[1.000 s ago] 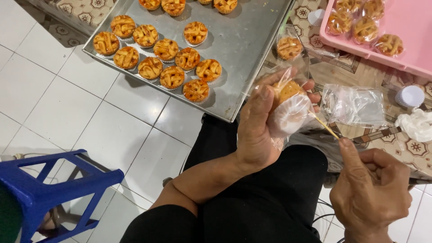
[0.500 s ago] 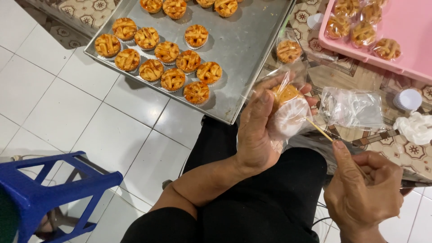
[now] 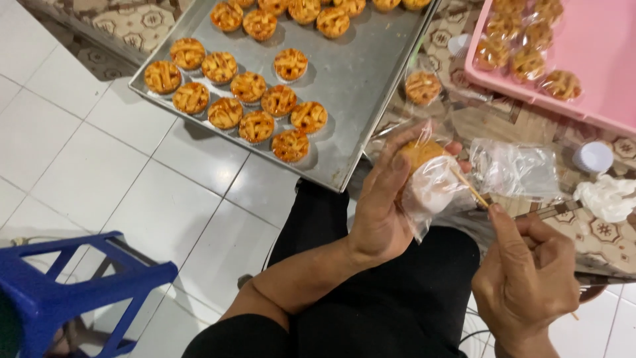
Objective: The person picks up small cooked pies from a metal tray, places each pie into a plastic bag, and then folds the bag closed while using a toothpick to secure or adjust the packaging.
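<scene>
My left hand point(image 3: 381, 205) grips a small lattice-topped tart point(image 3: 421, 154) wrapped in a clear plastic bag point(image 3: 434, 192), held above my lap. My right hand point(image 3: 523, 285) pinches a thin wooden stick point(image 3: 469, 187) whose tip touches the bag. Just beyond my left hand sits a metal baking tray point(image 3: 361, 73) carrying several bare golden tarts point(image 3: 255, 109). A loose pile of clear bags point(image 3: 517, 169) lies on the patterned table to the right of the held tart.
A pink tray point(image 3: 596, 59) at the top right holds several bagged tarts point(image 3: 527, 63). One bagged tart point(image 3: 423, 86) lies beside the metal tray. A small white cap point(image 3: 593, 157) and white cloth point(image 3: 606, 197) rest on the table. A blue plastic stool point(image 3: 73, 292) stands on the tiled floor at lower left.
My right hand has risen toward the bagged tart, bringing the stick closer against the bag. My left hand keeps the tart in about the same place.
</scene>
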